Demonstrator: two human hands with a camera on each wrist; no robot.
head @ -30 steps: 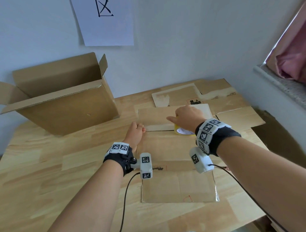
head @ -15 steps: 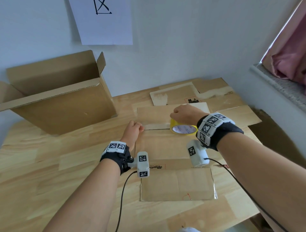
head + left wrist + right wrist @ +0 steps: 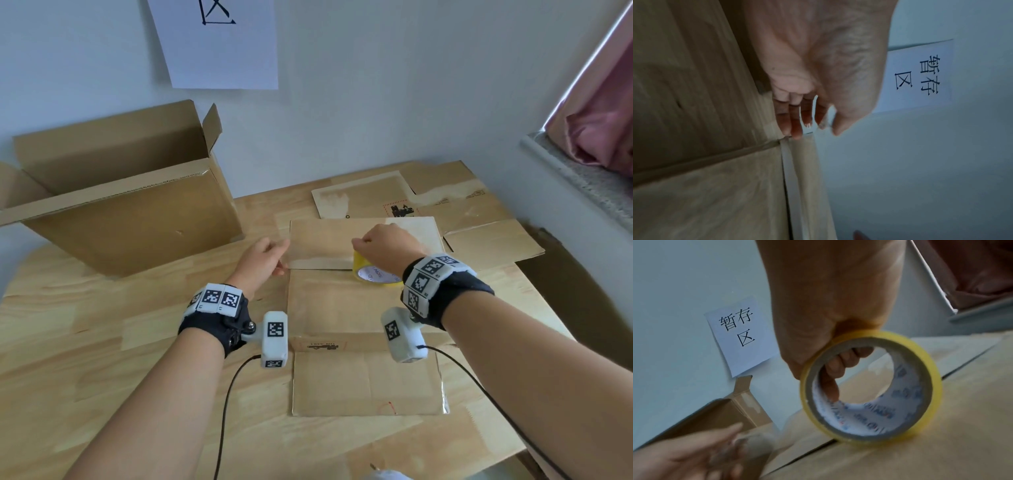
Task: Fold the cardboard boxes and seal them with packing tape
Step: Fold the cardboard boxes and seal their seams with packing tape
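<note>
- 1 tape roll (image 3: 375, 274) on flat box (image 3: 342, 301); your R hand (image 3: 387, 245) grips it.
- Your L hand (image 3: 262, 262) pinches the tape end (image 3: 807, 116).
- 1 open box (image 3: 113, 202) at left.

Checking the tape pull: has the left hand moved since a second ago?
Yes, leftward: the left hand overlapped the left edge of the flattened box; now it is just outside.

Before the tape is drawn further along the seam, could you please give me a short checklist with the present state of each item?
1. Right hand grips the tape roll: ok.
2. Roll sits on the seam between the flaps: ok.
3. Left hand holds the tape's free end at the box edge: ok.
4. Flaps lie flat on the flattened box: ok.
5. Tape stuck down without wrinkles: cannot tell.
</note>
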